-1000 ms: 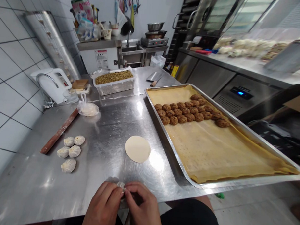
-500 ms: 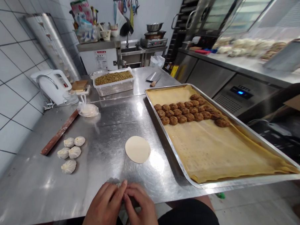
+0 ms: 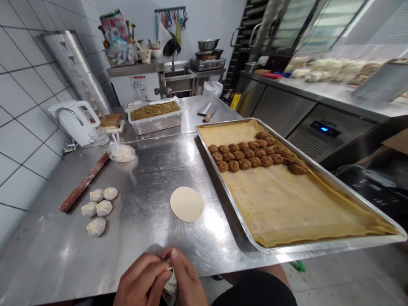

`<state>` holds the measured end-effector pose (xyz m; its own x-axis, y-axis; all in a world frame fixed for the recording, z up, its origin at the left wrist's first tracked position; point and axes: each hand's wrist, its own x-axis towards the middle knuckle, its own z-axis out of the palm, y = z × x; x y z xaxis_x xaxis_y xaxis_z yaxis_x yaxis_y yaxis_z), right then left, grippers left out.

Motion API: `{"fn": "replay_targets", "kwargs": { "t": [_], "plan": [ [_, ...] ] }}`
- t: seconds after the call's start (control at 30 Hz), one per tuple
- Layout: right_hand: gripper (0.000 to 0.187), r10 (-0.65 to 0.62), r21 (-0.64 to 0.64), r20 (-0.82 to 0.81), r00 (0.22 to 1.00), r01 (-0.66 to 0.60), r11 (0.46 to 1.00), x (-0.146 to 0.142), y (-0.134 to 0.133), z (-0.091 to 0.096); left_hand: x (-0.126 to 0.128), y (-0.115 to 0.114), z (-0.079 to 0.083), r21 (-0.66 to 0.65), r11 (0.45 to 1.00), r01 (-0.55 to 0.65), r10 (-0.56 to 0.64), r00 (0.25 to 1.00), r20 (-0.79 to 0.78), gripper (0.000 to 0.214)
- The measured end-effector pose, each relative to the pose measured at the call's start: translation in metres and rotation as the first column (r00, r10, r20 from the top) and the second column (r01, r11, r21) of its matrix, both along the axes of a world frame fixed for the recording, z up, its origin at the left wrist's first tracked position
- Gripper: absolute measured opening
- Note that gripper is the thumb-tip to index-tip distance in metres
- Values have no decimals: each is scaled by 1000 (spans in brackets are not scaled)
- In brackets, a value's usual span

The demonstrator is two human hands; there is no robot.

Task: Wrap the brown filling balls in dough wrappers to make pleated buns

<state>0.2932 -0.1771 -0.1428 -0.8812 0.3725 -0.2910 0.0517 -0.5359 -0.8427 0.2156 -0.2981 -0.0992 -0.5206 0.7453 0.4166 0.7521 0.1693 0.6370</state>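
Observation:
At the near edge of the steel table (image 3: 149, 168), my left hand (image 3: 140, 283) and my right hand (image 3: 186, 283) are closed together around a small white dough dumpling (image 3: 170, 283), pinching its top. Most of it is hidden by my fingers. A flat round dough wrapper (image 3: 187, 204) lies on the table just beyond my hands. Several pleated white dumplings (image 3: 98, 208) sit in a cluster to the left.
A large metal tray (image 3: 324, 176) lined with yellow paper holds several brown filling balls (image 3: 254, 156) at its far end. A wooden rolling pin (image 3: 84, 182), a small plastic bag (image 3: 121, 152), a white kettle (image 3: 77, 121), a tub of grain (image 3: 155, 115) and a scraper (image 3: 208, 110) lie farther back.
Both hands have drawn slightly nearer to me while still pinching the dumpling. The camera tilted a little, so the table's contents sit lower in view.

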Motion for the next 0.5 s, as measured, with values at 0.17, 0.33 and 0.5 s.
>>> {"fn": "replay_targets", "kwargs": {
  "t": [0.17, 0.33, 0.5],
  "plan": [
    [56, -25, 3, -14, 1000, 25, 1000, 15, 4, 18, 3, -4, 15, -35, 994, 104, -106, 991, -87, 26],
    [47, 90, -145, -51, 995, -96, 985, 26, 9, 24, 16, 2, 24, 42, 995, 90, -76, 963, -260, 18],
    [59, 70, -146, -9, 998, -70, 987, 29, 7, 16, 21, 10, 33, 23, 991, 129, -107, 899, -425, 24]
  ]
}}
